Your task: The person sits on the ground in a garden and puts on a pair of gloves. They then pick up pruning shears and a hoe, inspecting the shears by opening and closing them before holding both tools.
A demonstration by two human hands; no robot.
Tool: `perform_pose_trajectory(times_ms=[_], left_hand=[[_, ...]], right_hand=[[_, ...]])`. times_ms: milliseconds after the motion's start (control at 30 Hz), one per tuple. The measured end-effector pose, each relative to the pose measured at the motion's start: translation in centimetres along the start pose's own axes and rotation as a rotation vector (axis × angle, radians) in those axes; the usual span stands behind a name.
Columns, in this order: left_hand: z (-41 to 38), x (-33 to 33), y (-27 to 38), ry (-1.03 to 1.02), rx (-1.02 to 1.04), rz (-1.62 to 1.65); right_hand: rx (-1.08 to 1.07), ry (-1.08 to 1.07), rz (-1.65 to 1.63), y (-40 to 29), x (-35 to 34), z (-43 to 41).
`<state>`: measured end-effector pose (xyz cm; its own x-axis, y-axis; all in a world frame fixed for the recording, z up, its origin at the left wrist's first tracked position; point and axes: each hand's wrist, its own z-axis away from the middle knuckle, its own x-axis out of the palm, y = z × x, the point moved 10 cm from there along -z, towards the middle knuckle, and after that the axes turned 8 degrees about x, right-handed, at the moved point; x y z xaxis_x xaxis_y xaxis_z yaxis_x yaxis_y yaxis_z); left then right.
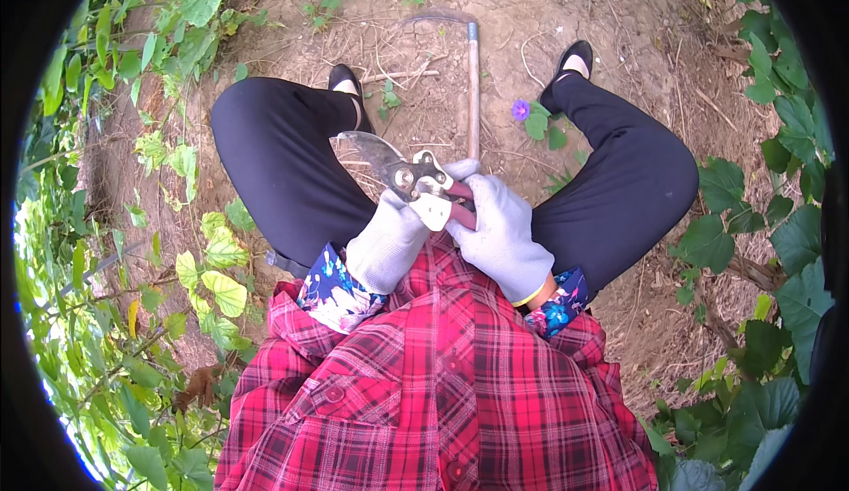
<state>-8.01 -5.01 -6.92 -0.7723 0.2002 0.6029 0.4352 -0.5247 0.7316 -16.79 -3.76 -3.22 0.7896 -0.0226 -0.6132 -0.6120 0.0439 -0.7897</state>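
Note:
A pair of bypass pruning shears [434, 204] is held in front of my body. Its dark metal blade [371, 153] points up and to the left, and its red-gripped handles lie close together on the right. My right hand [501, 236], in a pale work glove, is closed around the handles. My left hand [391, 246], gloved alike, holds the shears from beneath, near the pivot; the tool hides part of its fingers. Beyond the hands, a sickle [473, 86] with a long wooden handle lies on the soil, its curved blade turned left at the far end.
My bent legs in black trousers [285, 139] frame the bare dry soil [411, 40], strewn with twigs. A purple flower [521, 110] grows near my right shoe [570, 70]. Leafy vines [222, 252] crowd the left side, and broad-leaved plants [710, 239] the right.

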Motion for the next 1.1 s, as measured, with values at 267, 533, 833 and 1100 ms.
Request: perform_pose_trajectory(times_ms=[267, 533, 833, 1100], left_hand=[[0.5, -0.5, -0.4, -0.044, -0.087, -0.188], [1.1, 1.6, 0.9, -0.056, -0.185, -0.221], [1.5, 1.0, 0.7, -0.038, -0.252, -0.223], [1.0, 1.3, -0.1, -0.035, -0.167, -0.216]], right_hand=[[0.293, -0.253, -0.648, 2.8, 3.1, 0.7], [0.581, -0.688, -1.572, 1.1, 5.9, 3.1], [0.631, -0.745, -1.787, -0.7, 6.2, 3.6], [0.707, -0.788, -1.910, -0.8, 6.9, 4.4]])
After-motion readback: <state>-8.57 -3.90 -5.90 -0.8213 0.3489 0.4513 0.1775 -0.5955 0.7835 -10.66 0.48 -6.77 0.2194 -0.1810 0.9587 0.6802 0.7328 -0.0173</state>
